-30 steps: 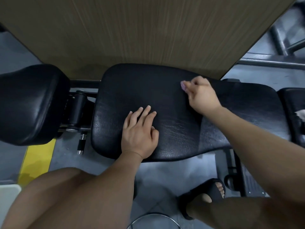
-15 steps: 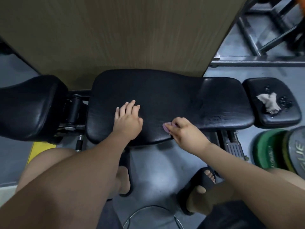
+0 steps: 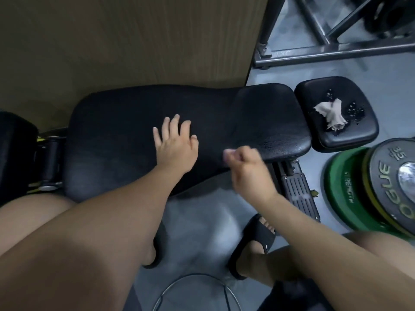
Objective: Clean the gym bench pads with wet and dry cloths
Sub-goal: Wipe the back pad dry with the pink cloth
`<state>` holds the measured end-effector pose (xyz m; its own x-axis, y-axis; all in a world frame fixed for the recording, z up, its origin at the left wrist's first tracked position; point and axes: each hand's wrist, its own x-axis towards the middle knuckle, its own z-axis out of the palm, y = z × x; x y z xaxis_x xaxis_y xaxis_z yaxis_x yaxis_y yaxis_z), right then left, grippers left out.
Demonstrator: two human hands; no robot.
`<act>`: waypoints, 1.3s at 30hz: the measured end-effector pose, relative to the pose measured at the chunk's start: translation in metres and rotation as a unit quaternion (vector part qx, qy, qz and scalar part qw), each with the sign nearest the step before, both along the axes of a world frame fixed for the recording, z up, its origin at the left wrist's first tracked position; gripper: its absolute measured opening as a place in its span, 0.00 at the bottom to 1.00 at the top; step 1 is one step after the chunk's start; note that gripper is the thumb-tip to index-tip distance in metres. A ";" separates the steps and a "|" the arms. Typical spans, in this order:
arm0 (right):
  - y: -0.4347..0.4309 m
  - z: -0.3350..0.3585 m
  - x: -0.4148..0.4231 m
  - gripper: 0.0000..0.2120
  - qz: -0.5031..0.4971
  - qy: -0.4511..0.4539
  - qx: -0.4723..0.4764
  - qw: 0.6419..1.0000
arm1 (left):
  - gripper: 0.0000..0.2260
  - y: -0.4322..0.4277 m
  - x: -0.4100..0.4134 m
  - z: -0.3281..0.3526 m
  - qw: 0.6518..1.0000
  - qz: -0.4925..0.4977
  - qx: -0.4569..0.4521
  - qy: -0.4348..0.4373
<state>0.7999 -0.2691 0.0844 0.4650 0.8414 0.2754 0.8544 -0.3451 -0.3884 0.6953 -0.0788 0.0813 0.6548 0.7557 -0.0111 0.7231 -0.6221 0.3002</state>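
The head camera, the only view, looks down on three black pads in a row. The long bench pad (image 3: 125, 131) fills the middle, a small seat pad (image 3: 350, 135) sits just beside its right end, and a third pad (image 3: 13, 153) shows only partly at the left edge, past a black hinge roller (image 3: 50, 162).

Two bare hands are in view. The left hand (image 3: 177, 147) lies flat on the long bench pad with its fingers spread, grasping nothing. The right hand (image 3: 249, 169) is clenched at the pad's near edge, motion-blurred, and pinches a small pink cloth (image 3: 228, 154) that pokes out of the fist on its left side; whether that cloth touches the pad cannot be told through the blur.

Two cloths can be counted. The second, a crumpled beige cloth (image 3: 332, 115), rests alone on the small seat pad, well apart from both hands, with water droplets (image 3: 354, 111) scattered around it.

Two weight plates lean together at the right edge: a green plate (image 3: 345, 189) and, in front of it, a dark plate (image 3: 388, 189) with pale lettering. Two feet in black slides stand on the grey floor; the right slide (image 3: 258, 239) shows clearly, the left is mostly hidden behind the forearm. A brown wood-grain panel (image 3: 134, 41) stands behind the bench, and a grey steel frame (image 3: 336, 52) occupies the top right corner.
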 end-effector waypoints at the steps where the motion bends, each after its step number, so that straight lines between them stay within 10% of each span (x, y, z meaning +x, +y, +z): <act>1: 0.000 0.000 -0.006 0.14 0.053 0.005 -0.011 0.998 | 0.22 0.003 0.002 -0.001 1.000 0.009 0.002 0.013; 10: 0.028 0.005 0.064 0.08 -0.111 -0.025 0.001 0.993 | 0.25 0.005 0.000 -0.011 0.998 0.046 0.036 0.036; 16: 0.028 0.013 0.040 0.15 0.144 0.002 -0.045 0.989 | 0.26 0.005 0.001 -0.009 0.997 0.058 0.040 0.023; 22: 0.078 0.006 0.077 0.11 -0.044 -0.031 -0.009 0.999 | 0.27 0.009 0.002 -0.015 0.997 0.062 0.040 0.009; 28: 0.061 0.019 0.049 0.15 0.202 -0.001 -0.076 0.977 | 0.28 0.012 0.002 -0.016 0.997 0.066 0.039 0.008; 34: 0.109 0.011 0.091 0.11 -0.011 -0.037 -0.046 0.998 | 0.28 0.015 0.003 -0.016 0.997 0.068 0.039 0.011; 39: 0.081 0.027 0.052 0.12 0.186 -0.001 -0.093 0.978 | 0.28 0.016 0.004 -0.013 0.997 0.070 0.025 0.021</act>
<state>0.8517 -0.1879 0.1111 0.1161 0.9881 0.1013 0.9353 -0.0744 -0.3460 0.6997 -0.0631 0.0684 0.5433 0.8395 0.0038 0.8146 -0.5282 0.2396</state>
